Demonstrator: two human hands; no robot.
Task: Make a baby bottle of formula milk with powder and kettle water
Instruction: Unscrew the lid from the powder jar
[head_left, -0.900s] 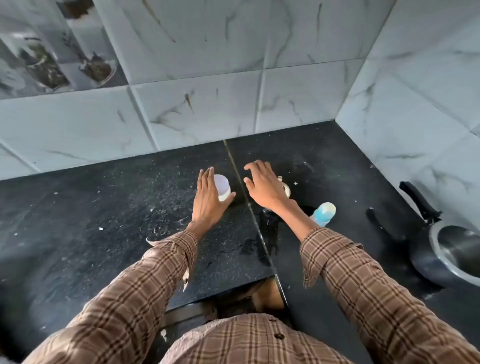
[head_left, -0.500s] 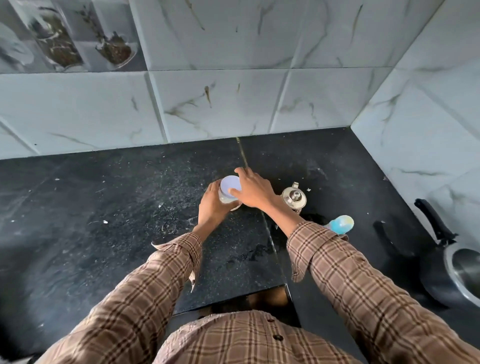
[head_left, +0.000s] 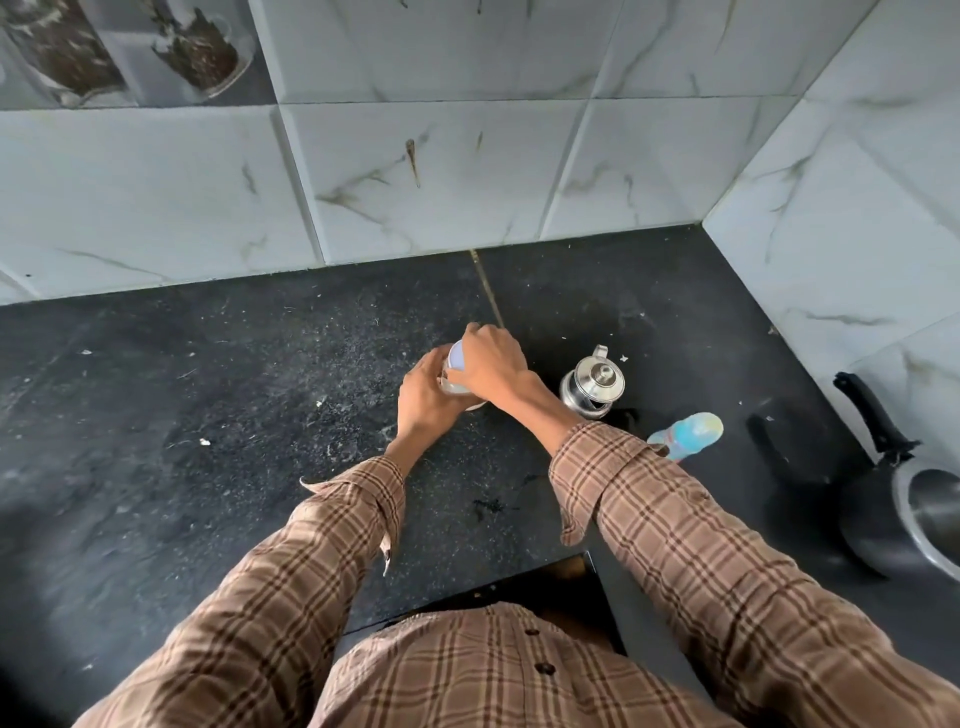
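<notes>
Both my forearms reach out from the plaid sleeves and meet near the middle of the black worktop (head_left: 218, 415). My left hand (head_left: 427, 399) is wrapped around the side of the small container (head_left: 459, 370), fingers curled about its wall and holding it upright on the stone. My right hand (head_left: 493, 364) comes over from the 4 o'clock side, wrist bent down, with the fingers cupped over the container's pale lid and gripping it from above. The two hands touch each other around it.

Little of the container shows between my fingers: a pale lilac-white round top and a strip of whitish wall beneath. I think it is the powder tub, though my hands cover too much of it to be sure.

At 3 o'clock from my hands, near but apart, stands the small steel kettle (head_left: 593, 387), its lid on, knob up and spout pointing toward the back wall. At 4 o'clock from the kettle, just past my right cuff, the baby bottle (head_left: 688, 434) stands with its blue and yellowish cap on. Farther right, at the edge of the view, sits a dark pan (head_left: 883, 499) with a black handle.
</notes>
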